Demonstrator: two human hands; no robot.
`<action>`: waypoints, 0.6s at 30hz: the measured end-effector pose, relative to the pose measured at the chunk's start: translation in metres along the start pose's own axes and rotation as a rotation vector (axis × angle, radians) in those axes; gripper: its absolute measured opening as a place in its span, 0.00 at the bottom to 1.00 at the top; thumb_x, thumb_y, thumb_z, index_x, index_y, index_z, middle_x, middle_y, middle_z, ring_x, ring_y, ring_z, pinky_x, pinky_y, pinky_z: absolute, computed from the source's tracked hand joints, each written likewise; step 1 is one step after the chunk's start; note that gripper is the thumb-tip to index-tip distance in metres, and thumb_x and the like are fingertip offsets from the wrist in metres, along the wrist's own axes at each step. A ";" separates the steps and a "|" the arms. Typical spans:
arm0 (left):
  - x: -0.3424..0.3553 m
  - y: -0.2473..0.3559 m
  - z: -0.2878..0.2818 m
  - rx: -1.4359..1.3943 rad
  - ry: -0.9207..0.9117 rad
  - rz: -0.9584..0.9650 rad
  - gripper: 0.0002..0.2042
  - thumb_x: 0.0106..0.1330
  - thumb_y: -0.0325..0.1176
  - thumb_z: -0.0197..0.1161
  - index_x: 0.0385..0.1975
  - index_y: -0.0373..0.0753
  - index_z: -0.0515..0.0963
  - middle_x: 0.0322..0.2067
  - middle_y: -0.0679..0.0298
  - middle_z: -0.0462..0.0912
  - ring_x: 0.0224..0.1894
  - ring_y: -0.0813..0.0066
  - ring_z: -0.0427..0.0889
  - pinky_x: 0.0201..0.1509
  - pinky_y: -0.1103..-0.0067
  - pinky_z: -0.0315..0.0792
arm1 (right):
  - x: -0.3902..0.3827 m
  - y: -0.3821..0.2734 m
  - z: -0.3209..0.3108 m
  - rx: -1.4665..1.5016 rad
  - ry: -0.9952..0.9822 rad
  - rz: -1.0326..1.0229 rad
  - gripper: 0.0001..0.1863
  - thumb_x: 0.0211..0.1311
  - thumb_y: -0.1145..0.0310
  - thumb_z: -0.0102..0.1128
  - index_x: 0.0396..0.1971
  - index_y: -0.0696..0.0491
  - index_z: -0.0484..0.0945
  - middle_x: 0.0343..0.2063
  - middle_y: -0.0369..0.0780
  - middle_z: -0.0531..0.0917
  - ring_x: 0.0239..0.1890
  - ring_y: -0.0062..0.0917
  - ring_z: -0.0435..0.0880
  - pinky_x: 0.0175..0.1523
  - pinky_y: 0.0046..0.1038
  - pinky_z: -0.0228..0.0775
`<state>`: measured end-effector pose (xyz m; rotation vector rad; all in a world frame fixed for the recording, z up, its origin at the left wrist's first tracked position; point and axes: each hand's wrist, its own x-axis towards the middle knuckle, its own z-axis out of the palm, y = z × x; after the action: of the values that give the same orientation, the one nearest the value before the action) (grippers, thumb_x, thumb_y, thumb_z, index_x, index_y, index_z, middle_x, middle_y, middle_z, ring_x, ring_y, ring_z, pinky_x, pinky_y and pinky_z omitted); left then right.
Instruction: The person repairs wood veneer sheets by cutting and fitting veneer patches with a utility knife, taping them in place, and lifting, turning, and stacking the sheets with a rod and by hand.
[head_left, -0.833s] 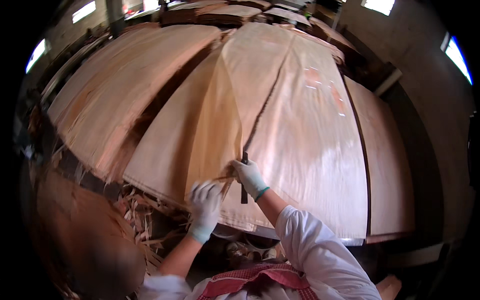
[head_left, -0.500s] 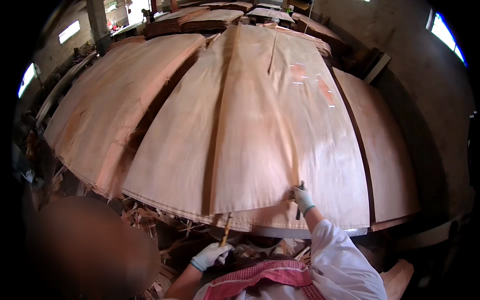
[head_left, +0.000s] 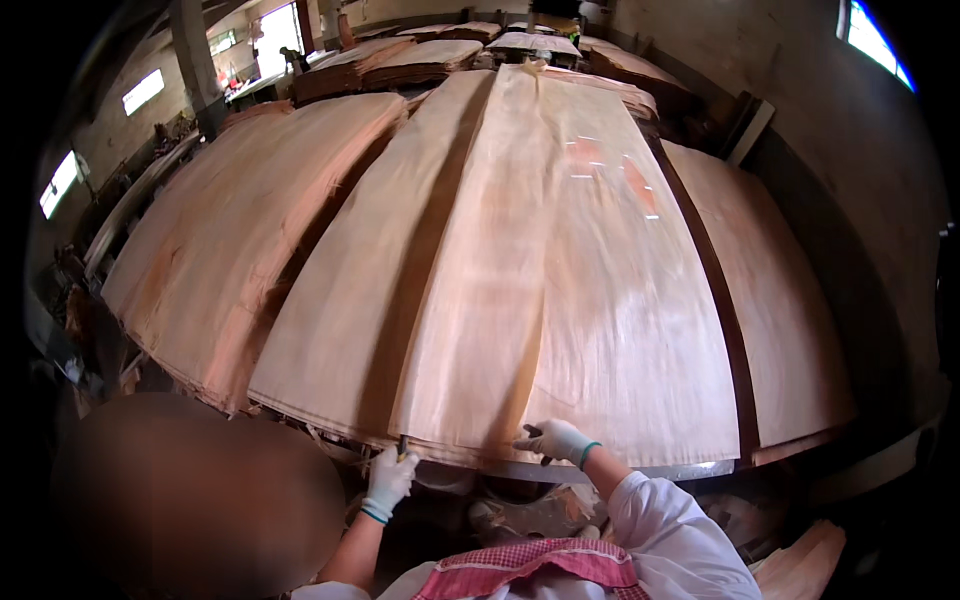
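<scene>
My left hand [head_left: 389, 482], in a white glove, is closed round a slim tool with a yellowish handle; its dark tip [head_left: 403, 447] reaches the near edge of a large pale wood veneer sheet [head_left: 460, 330]. To the right, my gloved right hand [head_left: 562, 441] is closed on a dark tool [head_left: 536, 433] whose kind I cannot make out. That hand rests at the sheet's near edge, beside a raised fold [head_left: 537, 350] running away from me. The sheet lies on a stack of veneer [head_left: 340, 340]. Two reddish patches [head_left: 638, 185] show on the right part.
More veneer stacks stand at the left [head_left: 220, 240] and right [head_left: 770, 300], with dark gaps between. A metal strip [head_left: 640, 470] lines the near edge. Below lie wood scraps [head_left: 570, 500]. A blurred round shape [head_left: 200, 495] fills the lower left. Farther stacks [head_left: 425, 62] stand behind.
My right hand has moved left and nearer to me, and the fold has shifted left with it. My left hand has gone left and up to the sheet's edge with its tool.
</scene>
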<state>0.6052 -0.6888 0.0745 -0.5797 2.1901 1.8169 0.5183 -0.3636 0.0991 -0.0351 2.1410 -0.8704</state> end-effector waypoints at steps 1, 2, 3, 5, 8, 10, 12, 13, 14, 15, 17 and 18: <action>-0.012 0.006 0.019 0.135 0.025 0.071 0.13 0.63 0.37 0.61 0.21 0.39 0.68 0.12 0.68 0.69 0.11 0.77 0.69 0.14 0.77 0.65 | -0.002 0.003 -0.003 0.098 0.096 -0.048 0.41 0.55 0.43 0.63 0.58 0.62 0.70 0.31 0.48 0.84 0.25 0.30 0.86 0.33 0.27 0.77; -0.026 0.008 0.044 0.262 0.048 0.139 0.14 0.63 0.39 0.62 0.23 0.37 0.69 0.13 0.65 0.71 0.12 0.73 0.71 0.15 0.73 0.67 | -0.005 0.011 -0.004 0.192 0.191 -0.090 0.41 0.54 0.41 0.63 0.55 0.63 0.73 0.31 0.49 0.84 0.26 0.31 0.86 0.35 0.27 0.77; -0.035 -0.003 0.073 0.289 0.044 0.199 0.16 0.62 0.42 0.63 0.25 0.35 0.70 0.16 0.55 0.75 0.17 0.58 0.77 0.21 0.65 0.69 | -0.003 0.020 -0.004 0.323 0.272 -0.114 0.38 0.55 0.43 0.63 0.52 0.64 0.75 0.34 0.48 0.84 0.28 0.31 0.87 0.37 0.28 0.77; -0.066 0.001 0.148 0.563 0.054 0.418 0.17 0.61 0.45 0.62 0.27 0.35 0.70 0.21 0.44 0.77 0.27 0.39 0.77 0.29 0.54 0.68 | 0.007 0.052 0.008 0.519 0.407 -0.255 0.34 0.57 0.45 0.63 0.49 0.63 0.75 0.34 0.48 0.84 0.29 0.30 0.86 0.37 0.29 0.77; -0.104 -0.032 0.248 0.497 -0.018 0.404 0.17 0.64 0.42 0.59 0.40 0.33 0.71 0.27 0.41 0.79 0.32 0.38 0.78 0.34 0.52 0.69 | -0.033 0.054 0.017 0.392 0.774 -0.323 0.18 0.63 0.58 0.59 0.41 0.60 0.75 0.33 0.51 0.83 0.36 0.42 0.83 0.44 0.36 0.73; -0.130 -0.030 0.315 0.363 -0.143 0.485 0.18 0.67 0.41 0.58 0.49 0.34 0.69 0.38 0.47 0.80 0.43 0.46 0.80 0.43 0.63 0.72 | -0.057 0.099 0.013 0.460 0.962 -0.195 0.13 0.63 0.64 0.57 0.38 0.59 0.74 0.32 0.51 0.83 0.39 0.46 0.82 0.45 0.38 0.72; -0.152 -0.005 0.363 0.376 -0.375 0.381 0.24 0.67 0.44 0.58 0.56 0.33 0.65 0.44 0.50 0.79 0.46 0.53 0.80 0.46 0.66 0.73 | -0.082 0.160 -0.017 0.481 0.959 -0.225 0.07 0.63 0.71 0.55 0.35 0.59 0.74 0.31 0.52 0.82 0.38 0.47 0.81 0.43 0.38 0.71; -0.161 -0.002 0.399 0.272 -0.479 0.560 0.29 0.67 0.47 0.58 0.60 0.33 0.62 0.48 0.51 0.76 0.48 0.57 0.79 0.49 0.67 0.73 | -0.081 0.220 -0.038 0.599 0.993 -0.308 0.05 0.62 0.74 0.54 0.34 0.59 0.74 0.28 0.47 0.81 0.31 0.39 0.81 0.40 0.35 0.72; -0.160 -0.004 0.415 0.177 -0.526 0.717 0.33 0.67 0.49 0.58 0.63 0.33 0.58 0.51 0.52 0.74 0.51 0.60 0.77 0.51 0.69 0.72 | -0.105 0.225 -0.059 0.723 0.947 -0.363 0.03 0.61 0.76 0.52 0.32 0.58 0.74 0.24 0.39 0.79 0.27 0.27 0.77 0.35 0.29 0.71; -0.168 0.011 0.435 0.059 -0.719 0.535 0.32 0.68 0.46 0.58 0.64 0.33 0.56 0.52 0.55 0.72 0.53 0.67 0.74 0.56 0.72 0.69 | -0.131 0.249 -0.087 0.942 0.863 -0.409 0.03 0.62 0.76 0.52 0.30 0.56 0.74 0.24 0.32 0.76 0.25 0.16 0.73 0.29 0.22 0.66; -0.176 0.029 0.476 -0.197 -0.898 0.296 0.30 0.70 0.40 0.57 0.65 0.34 0.54 0.53 0.60 0.71 0.55 0.75 0.72 0.60 0.76 0.66 | -0.177 0.319 -0.145 1.045 0.803 -0.443 0.06 0.67 0.67 0.53 0.29 0.50 0.74 0.20 0.28 0.72 0.18 0.11 0.65 0.21 0.18 0.57; -0.168 0.021 0.487 -0.353 -0.878 0.258 0.27 0.70 0.37 0.57 0.65 0.35 0.55 0.53 0.62 0.71 0.54 0.77 0.73 0.61 0.77 0.66 | -0.208 0.328 -0.177 0.921 0.860 -0.399 0.11 0.68 0.60 0.55 0.27 0.49 0.74 0.18 0.27 0.71 0.17 0.11 0.65 0.21 0.19 0.57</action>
<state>0.7124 -0.1850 0.0663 0.4223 1.3996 2.0425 0.6191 0.0511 0.1213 0.4696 2.2495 -2.3653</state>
